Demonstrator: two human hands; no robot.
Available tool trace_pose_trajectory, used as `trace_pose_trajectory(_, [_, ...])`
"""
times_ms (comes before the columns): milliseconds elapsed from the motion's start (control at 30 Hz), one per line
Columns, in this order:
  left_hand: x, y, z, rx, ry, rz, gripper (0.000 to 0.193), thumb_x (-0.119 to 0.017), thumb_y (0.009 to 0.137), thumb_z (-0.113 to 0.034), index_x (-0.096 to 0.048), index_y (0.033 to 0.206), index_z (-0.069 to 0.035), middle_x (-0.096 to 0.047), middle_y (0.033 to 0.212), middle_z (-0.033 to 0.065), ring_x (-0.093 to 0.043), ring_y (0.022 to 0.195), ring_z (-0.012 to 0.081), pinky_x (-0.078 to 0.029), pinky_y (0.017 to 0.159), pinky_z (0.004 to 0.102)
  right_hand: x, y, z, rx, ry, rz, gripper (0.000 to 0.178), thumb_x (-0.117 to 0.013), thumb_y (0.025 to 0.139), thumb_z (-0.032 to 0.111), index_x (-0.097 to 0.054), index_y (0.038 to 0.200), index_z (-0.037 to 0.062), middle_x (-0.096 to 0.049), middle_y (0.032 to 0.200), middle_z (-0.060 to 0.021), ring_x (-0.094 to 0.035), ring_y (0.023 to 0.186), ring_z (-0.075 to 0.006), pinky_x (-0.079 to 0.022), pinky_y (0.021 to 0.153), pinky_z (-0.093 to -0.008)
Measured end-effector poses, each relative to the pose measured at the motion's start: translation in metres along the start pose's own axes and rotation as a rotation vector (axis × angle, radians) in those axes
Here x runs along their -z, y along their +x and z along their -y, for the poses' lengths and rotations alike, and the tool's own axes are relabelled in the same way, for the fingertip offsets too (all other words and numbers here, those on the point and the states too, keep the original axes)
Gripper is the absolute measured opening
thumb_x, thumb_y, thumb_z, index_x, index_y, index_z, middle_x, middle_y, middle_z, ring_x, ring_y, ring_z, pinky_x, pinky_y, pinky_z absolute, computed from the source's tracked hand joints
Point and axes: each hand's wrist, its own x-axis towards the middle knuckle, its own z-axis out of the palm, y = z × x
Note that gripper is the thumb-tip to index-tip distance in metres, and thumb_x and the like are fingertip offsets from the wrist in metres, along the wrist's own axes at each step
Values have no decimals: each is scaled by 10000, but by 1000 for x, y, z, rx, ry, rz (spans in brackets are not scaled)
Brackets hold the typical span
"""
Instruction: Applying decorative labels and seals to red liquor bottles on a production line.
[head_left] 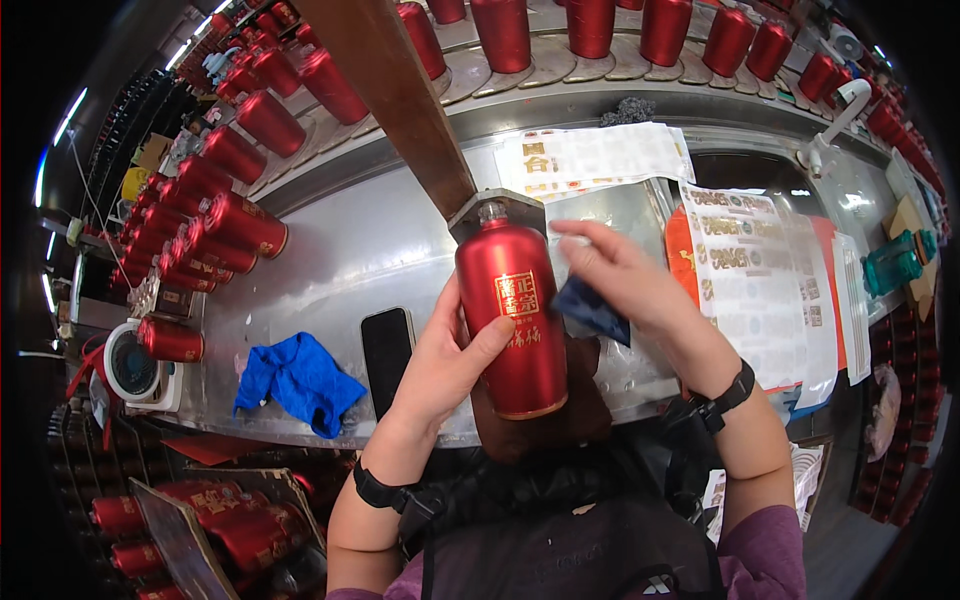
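A red metallic bottle (525, 375) with gold lettering and a clear top lies tilted at the table's front edge. Its lower end is over a dark brown cloth (575, 425). My left hand (450, 350) grips the bottle's left side, the thumb across its front below the gold label. Just right of the bottle, my right hand (635, 285) is closed on a dark blue flat piece (592, 310), perhaps a folded cloth or a scraper. Its index finger points toward the bottle's shoulder. Part of the blue piece is hidden under the fingers.
A black phone (388, 350) and a bright blue cloth (300, 385) lie at left on the metal table (340, 260). Label sheets (765, 290) lie at right, with more at the back (600, 155). A brown post (400, 110) rises ahead. Red bottles (500, 35) stand on a curved conveyor behind.
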Motion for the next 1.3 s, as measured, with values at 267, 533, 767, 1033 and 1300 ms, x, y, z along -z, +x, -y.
trace_pose_trajectory(267, [-3, -4, 3, -82, 52, 58, 798, -719, 881, -36, -257, 1531, -46, -511, 1394, 87, -520, 1265, 169, -428, 1078, 362, -8, -20, 30, 305, -345, 117, 334, -726, 843, 68, -634, 1164, 51, -653, 929, -22, -614, 868, -88, -492, 773, -246])
trace_pose_trajectory(533, [20, -8, 28, -114, 53, 100, 803, -583, 1003, -203, -59, 1596, -64, -309, 1571, 146, -370, 1427, 239, -337, 1152, 360, -28, -43, 11, 1107, -985, 101, 261, -741, 781, 96, -717, 1031, 167, -643, 875, -12, -630, 792, -194, -500, 685, -310])
trace_pose_trajectory(767, [33, -8, 13, -47, 19, -52, 793, -319, 1035, -586, -195, 1568, -11, -332, 1556, 168, -407, 1391, 256, -310, 1155, 402, -21, -14, 26, 901, -845, 193, 200, -739, 780, 150, -705, 978, 153, -617, 803, -38, -620, 813, -244, -516, 695, -365])
trace_pose_trajectory(1033, [35, 19, -5, -63, 47, -102, 508, -451, 1070, -357, -472, 1425, 5, -601, 1313, 109, -565, 1211, 171, -415, 1072, 345, -30, 7, 63, 1108, -1129, 16, 68, -698, 801, 198, -673, 859, 173, -616, 829, -43, -632, 813, -252, -534, 692, -348])
trace_pose_trajectory(1300, [20, 67, -20, 118, -90, 7, 386, -539, 1035, -334, -660, 1170, 6, -694, 1097, 75, -646, 996, 129, -509, 903, 278, -36, -22, 44, 1024, -1185, 467, 16, -672, 788, 182, -660, 779, 184, -583, 741, -25, -651, 801, -234, -552, 654, -339])
